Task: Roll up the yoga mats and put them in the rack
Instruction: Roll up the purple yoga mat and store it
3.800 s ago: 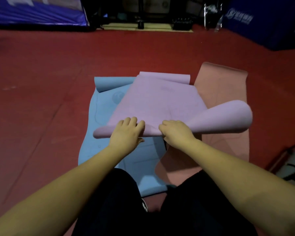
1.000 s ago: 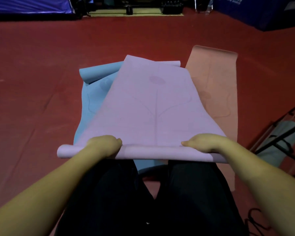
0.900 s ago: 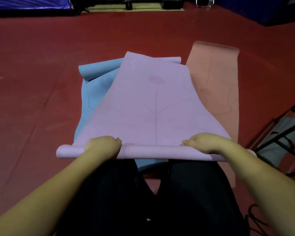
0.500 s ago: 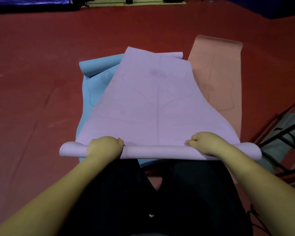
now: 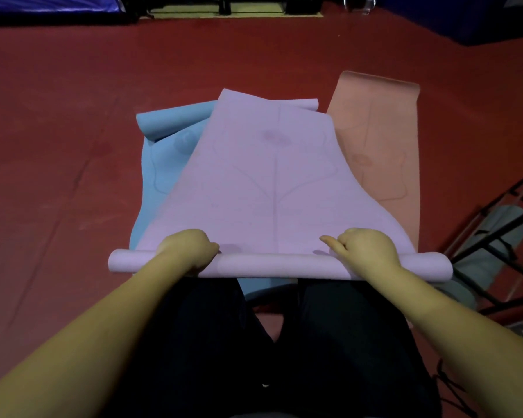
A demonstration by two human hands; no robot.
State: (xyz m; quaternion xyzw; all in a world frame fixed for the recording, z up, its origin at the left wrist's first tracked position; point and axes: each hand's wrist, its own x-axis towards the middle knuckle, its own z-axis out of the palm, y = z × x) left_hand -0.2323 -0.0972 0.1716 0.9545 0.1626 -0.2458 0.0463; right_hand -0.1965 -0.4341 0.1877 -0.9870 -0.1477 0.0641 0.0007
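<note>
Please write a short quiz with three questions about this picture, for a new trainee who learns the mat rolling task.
1. True or false: both hands grip the rolled near end of the purple mat.
2. Which mat lies farthest to the person's right? A blue, B purple, C salmon.
3. Fill in: the far end of the blue mat is ___.

Key
1. True: left hand and right hand both curl on the roll.
2. C, the salmon mat.
3. Curled.
</note>
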